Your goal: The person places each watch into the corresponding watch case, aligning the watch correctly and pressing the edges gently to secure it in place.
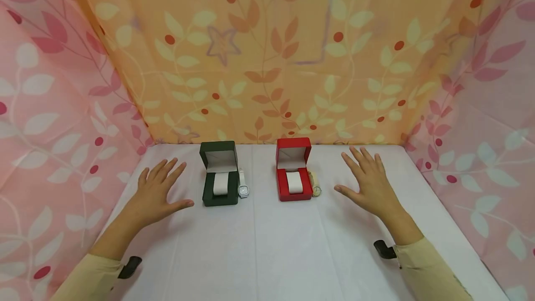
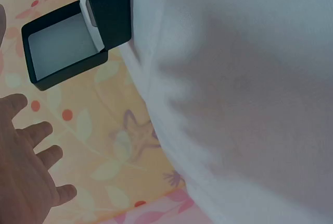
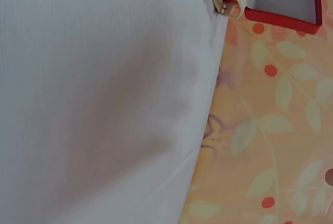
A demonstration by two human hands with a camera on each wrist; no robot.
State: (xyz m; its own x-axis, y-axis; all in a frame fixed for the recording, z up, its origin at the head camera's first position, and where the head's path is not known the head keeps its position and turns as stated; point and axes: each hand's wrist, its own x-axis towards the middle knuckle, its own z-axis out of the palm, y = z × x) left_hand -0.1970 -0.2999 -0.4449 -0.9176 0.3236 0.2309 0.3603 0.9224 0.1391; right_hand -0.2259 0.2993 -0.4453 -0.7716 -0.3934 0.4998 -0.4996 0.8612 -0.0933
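Observation:
Two watch boxes stand with raised lids on the white table, a dark green box [image 1: 209, 194] on the left and a red box [image 1: 283, 188] on the right. Each has a white cushion inside. Against the green box's right side lies a white watch [image 1: 243, 191]; a cream-strapped watch [image 1: 316, 190] lies beside the red box, its round dial plain in the right wrist view. My left hand [image 1: 155, 197], fingers spread, hovers left of the green box and holds nothing. Right of the cream watch, my right hand [image 1: 369, 187] is spread over the table, also holding nothing.
Orange leaf-patterned cloth [image 1: 263, 59] hangs behind the table's far edge. Pink patterned cloth walls [image 1: 62, 106] close in both sides. White cloth [image 1: 255, 254] covers the table. Black straps [image 1: 130, 267] show at the sleeve cuffs.

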